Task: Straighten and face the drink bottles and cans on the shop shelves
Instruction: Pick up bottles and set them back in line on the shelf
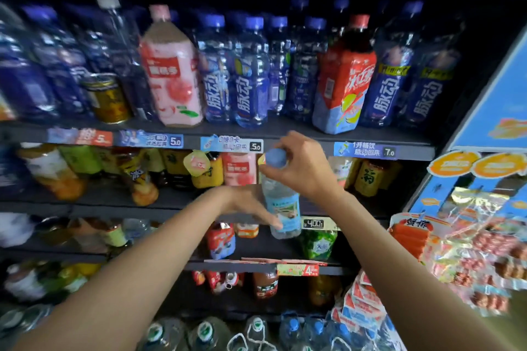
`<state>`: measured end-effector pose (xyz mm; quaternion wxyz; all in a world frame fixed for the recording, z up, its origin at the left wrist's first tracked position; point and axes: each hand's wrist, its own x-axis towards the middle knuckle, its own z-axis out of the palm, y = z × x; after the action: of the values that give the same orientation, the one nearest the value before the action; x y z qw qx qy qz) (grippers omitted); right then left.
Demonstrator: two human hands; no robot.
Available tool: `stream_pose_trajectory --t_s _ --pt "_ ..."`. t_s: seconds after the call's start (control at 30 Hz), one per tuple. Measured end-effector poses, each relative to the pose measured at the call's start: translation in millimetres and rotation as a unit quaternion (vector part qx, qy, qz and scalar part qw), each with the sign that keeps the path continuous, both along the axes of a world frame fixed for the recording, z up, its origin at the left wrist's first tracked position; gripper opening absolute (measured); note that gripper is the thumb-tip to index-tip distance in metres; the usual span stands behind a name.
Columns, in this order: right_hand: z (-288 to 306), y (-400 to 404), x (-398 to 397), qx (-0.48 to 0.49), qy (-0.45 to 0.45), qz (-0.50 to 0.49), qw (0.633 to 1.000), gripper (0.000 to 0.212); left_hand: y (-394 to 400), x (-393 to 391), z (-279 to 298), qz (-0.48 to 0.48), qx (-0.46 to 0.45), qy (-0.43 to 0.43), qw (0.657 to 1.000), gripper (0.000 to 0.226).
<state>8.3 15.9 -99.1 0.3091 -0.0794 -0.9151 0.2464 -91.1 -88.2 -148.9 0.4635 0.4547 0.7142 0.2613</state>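
At frame centre, the right hand [302, 168] grips a water bottle's [282, 208] cap; the left hand [251, 202] holds its body.

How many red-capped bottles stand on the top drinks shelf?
1. The red-capped bottle with the red and pale blue label stands at the front, right of centre, among the blue-capped bottles. More may be hidden behind the front row.

Packaged sausages [467, 253] hang at right — beside a blue cardboard display [496, 100] (orange labels); price tags [231, 143] on shelf edges.
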Motion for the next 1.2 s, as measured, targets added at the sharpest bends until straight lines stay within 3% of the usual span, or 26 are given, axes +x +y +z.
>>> stream_pose_trajectory --t_s 0.1,0.2,0.33,0.43,0.53,0.63,0.73,0.93,1.1,1.2 --pt "56.3 -41.7 -20.7 0.019 0.017 0.037 0.999 0.035 -44.8 -18.5 51.2 0.05 0.052 0.015 0.997 0.062" --pt "112.1 -89.6 -44.9 0.003 0.084 0.05 0.995 0.037 -96.9 -37.4 107.4 0.097 0.104 0.024 0.99 0.048" --pt "169.6 -162.6 -84.8 -0.042 0.198 0.055 0.978 0.037 -175.4 -67.7 174.8 0.165 0.179 0.079 0.967 0.048" --pt "200.2 -215.7 -112.1 -0.054 0.247 0.066 0.965 0.044 -230.1 -91.6 208.7 0.222 0.234 0.109 0.94 0.029" --pt "214.4 -256.5 -136.1 -0.088 0.257 0.109 0.956 0.042 -272.5 -116.1 238.1 0.239 0.264 0.137 0.925 0.021" --pt "222.6 -275.5 -152.8 -0.118 0.198 0.143 0.962 0.053 -297.7 -138.7 269.3 0.257 0.289 0.159 0.908 0.02" --pt "241.9 -279.3 -166.0 -0.075 0.153 0.138 0.976 0.063 -306.8 -156.0 303.1 0.264 0.323 0.18 0.891 0.025" --pt "295.0 -271.6 -205.1 -0.074 0.177 0.088 0.977 0.049 -278.1 -191.0 347.1 0.304 0.418 0.178 0.837 0.049" --pt "304.8 -250.4 -250.5 -0.1 0.164 0.034 0.981 0.048 -239.7 -224.6 353.8 0.323 0.433 0.252 0.803 0.049" --pt "299.0 -236.3 -272.2 -0.102 0.153 0.02 0.983 0.039 -221.9 -247.3 351.1 0.327 0.409 0.281 0.804 0.051"
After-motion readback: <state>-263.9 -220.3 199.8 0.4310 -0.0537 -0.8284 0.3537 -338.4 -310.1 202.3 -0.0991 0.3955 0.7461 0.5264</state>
